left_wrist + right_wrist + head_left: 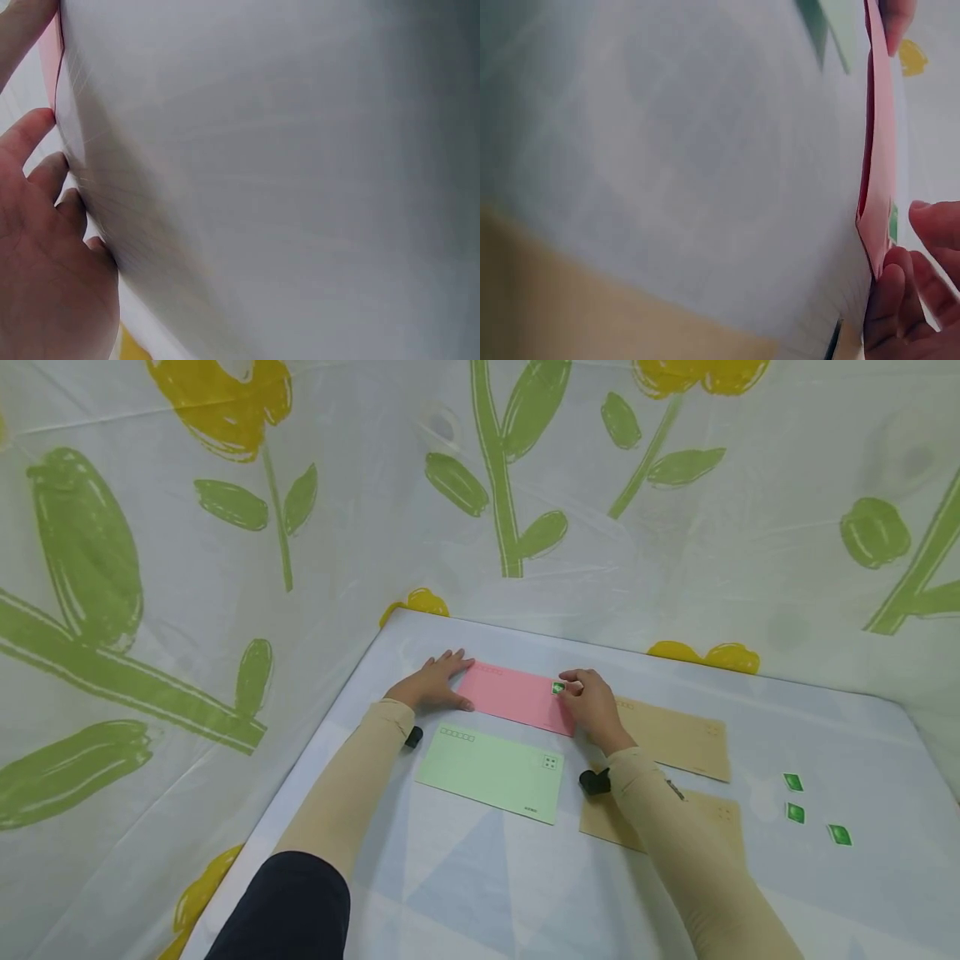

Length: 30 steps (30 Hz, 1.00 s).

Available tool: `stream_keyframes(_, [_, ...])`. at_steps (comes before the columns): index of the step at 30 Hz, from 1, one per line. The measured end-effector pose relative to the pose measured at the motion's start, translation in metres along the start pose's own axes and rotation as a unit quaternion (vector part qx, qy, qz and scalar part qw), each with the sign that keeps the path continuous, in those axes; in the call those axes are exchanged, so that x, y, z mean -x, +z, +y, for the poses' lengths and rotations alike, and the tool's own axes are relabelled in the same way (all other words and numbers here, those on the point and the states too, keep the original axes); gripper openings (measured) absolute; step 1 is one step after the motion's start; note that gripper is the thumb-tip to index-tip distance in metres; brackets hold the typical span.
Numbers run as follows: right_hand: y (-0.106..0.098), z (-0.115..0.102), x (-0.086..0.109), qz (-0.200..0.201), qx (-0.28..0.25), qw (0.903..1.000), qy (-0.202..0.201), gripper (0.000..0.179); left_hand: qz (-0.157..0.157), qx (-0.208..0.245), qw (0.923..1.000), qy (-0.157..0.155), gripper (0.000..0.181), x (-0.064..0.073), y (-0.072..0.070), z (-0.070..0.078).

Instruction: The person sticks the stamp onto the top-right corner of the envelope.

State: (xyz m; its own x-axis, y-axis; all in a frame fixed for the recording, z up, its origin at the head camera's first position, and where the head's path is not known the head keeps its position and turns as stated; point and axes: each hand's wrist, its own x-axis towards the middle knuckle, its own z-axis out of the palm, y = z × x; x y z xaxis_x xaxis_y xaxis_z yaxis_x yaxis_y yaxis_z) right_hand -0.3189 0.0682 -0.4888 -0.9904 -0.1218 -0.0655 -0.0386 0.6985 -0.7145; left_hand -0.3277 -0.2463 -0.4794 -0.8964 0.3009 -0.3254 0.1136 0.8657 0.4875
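A pink envelope (517, 695) lies flat toward the back of the table. My left hand (435, 683) spreads its thumb and fingers over the left end of it, fingertips touching the edge. At the opposite end, a green stamp (558, 688) sits in the upper right corner. My right hand (596, 706) is at that corner, its fingers bent around the stamp. In the right wrist view, one digit stands apart from the stamp (893, 222), while other fingertips (897, 259) touch the envelope's edge beside it. The pink envelope (52, 52) shows only partly in the left wrist view.
A light green envelope (491, 777) lies in front of the pink one. Two brown envelopes, one farther back (675, 739) and one nearer (712, 818), lie to the right, the nearer partly under my right forearm. Several loose green stamps (795, 812) lie farther right. Patterned curtains surround the table.
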Motion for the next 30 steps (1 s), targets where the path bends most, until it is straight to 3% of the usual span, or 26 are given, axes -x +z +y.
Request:
stream_keyframes(9, [-0.0011,0.0007,-0.0010,-0.018,0.031,0.9989,-0.029,0.032,0.000,0.005,1.0000,-0.003,0.102,-0.0025,0.0002,-0.0009])
stream_keyframes(30, [0.0059,-0.0027,-0.0037,-0.007,0.072,0.9972,-0.020,0.027,0.002,-0.002,1.0000,-0.001,0.101,-0.0033,0.0016,-0.0023])
